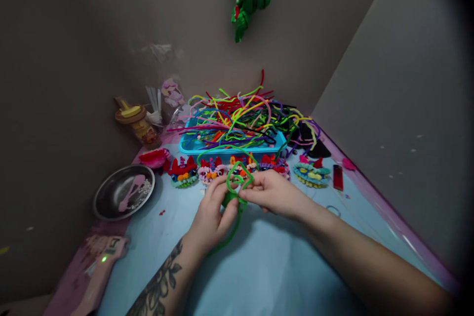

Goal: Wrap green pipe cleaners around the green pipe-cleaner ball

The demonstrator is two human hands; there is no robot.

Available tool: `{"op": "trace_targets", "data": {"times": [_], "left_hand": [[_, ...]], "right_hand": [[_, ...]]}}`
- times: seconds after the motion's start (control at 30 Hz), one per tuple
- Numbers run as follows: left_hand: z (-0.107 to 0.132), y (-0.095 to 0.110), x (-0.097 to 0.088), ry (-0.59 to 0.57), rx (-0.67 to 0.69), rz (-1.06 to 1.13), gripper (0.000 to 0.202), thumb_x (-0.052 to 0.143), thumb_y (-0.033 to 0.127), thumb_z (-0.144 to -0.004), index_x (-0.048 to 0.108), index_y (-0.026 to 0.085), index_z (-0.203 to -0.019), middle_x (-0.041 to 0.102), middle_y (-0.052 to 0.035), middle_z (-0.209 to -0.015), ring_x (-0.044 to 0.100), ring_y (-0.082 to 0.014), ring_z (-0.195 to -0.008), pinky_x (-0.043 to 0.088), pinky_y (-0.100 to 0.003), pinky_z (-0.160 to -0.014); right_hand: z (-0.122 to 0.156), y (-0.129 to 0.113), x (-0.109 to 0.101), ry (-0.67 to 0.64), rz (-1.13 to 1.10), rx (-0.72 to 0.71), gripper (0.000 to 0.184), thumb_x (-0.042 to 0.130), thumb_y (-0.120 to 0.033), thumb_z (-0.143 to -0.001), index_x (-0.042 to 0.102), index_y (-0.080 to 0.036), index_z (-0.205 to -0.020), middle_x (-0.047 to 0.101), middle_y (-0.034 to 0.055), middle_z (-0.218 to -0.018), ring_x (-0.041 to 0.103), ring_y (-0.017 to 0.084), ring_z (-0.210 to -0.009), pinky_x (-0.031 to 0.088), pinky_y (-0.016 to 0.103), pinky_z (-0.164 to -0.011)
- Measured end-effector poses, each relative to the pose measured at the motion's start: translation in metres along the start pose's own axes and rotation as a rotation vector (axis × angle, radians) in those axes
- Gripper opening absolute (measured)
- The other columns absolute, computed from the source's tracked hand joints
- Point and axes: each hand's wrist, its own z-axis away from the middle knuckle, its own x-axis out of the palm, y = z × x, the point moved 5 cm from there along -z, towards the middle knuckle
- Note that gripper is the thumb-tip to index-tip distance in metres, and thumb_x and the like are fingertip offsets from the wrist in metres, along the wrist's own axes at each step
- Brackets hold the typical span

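Note:
Bright green pipe cleaners (250, 176) are bent into loops between my two hands, above the middle of the table. My left hand (215, 210) is closed on the lower part, thumb and fingers pinching a green bundle. From the other side my right hand (272, 190) pinches the green strand with thumb and forefinger. One long green end hangs below my left hand toward the table. Just beyond my hands stands a row of small colourful pipe-cleaner figures (183, 173), some partly hidden behind my fingers.
A blue tray (185, 145) heaped with multicoloured pipe cleaners stands at the back. To the left are a metal bowl (105, 197) with a pink tool and white beads, a pink device (99, 271) and a brown cup (142, 131). A red lighter (337, 177) lies right.

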Motion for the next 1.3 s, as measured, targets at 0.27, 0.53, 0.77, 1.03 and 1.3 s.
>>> {"op": "trace_targets", "data": {"times": [0.27, 0.53, 0.77, 1.03, 1.3], "left_hand": [[0.000, -0.002, -0.002, 0.100, 0.051, -0.084, 0.035, 0.051, 0.012, -0.084, 0.048, 0.019, -0.118, 0.052, -0.0127, -0.120, 0.050, -0.0222, -0.116, 0.044, -0.038, -0.097], [0.003, -0.006, 0.002, 0.140, 0.060, -0.180, 0.037, 0.053, 0.012, -0.084, 0.047, 0.019, -0.119, 0.049, -0.0136, -0.123, 0.049, -0.0223, -0.117, 0.044, -0.039, -0.097], [0.003, -0.010, 0.000, 0.230, -0.010, -0.125, 0.031, 0.052, 0.015, -0.085, 0.047, 0.020, -0.116, 0.052, -0.0117, -0.118, 0.051, -0.0216, -0.114, 0.044, -0.040, -0.095], [0.007, -0.032, 0.002, 0.343, -0.430, 0.281, 0.020, 0.049, 0.030, -0.087, 0.054, 0.020, -0.105, 0.060, -0.0057, -0.104, 0.057, -0.0196, -0.099, 0.045, -0.034, -0.086], [0.006, -0.034, 0.000, 0.383, -0.582, 0.448, 0.019, 0.051, 0.030, -0.084, 0.053, 0.020, -0.100, 0.059, -0.0033, -0.095, 0.056, -0.0169, -0.089, 0.045, -0.029, -0.080]], "right_hand": [[0.001, -0.007, 0.002, 0.008, 0.179, -0.272, 0.011, 0.051, -0.019, -0.083, 0.062, -0.016, -0.082, 0.056, -0.0028, -0.067, 0.048, 0.009, -0.054, 0.037, 0.020, -0.051], [-0.004, -0.005, 0.003, 0.214, 0.268, -0.390, 0.011, 0.055, -0.015, -0.081, 0.065, -0.019, -0.085, 0.061, 0.0047, -0.093, 0.058, 0.020, -0.092, 0.045, 0.035, -0.084], [-0.008, 0.004, 0.013, 0.222, 0.096, -0.330, 0.018, 0.052, -0.013, -0.080, 0.059, -0.019, -0.095, 0.062, 0.0034, -0.088, 0.058, 0.018, -0.083, 0.046, 0.032, -0.075], [-0.008, 0.012, 0.019, 0.248, 0.109, -0.338, 0.051, 0.051, -0.013, -0.078, 0.036, -0.020, -0.126, 0.051, -0.0007, -0.083, 0.051, 0.011, -0.061, 0.044, 0.025, -0.057], [0.022, -0.009, 0.029, 0.540, 0.767, -0.891, 0.022, 0.049, -0.008, -0.085, 0.059, -0.020, -0.101, 0.057, 0.0068, -0.088, 0.052, 0.020, -0.084, 0.046, 0.033, -0.075]]}}
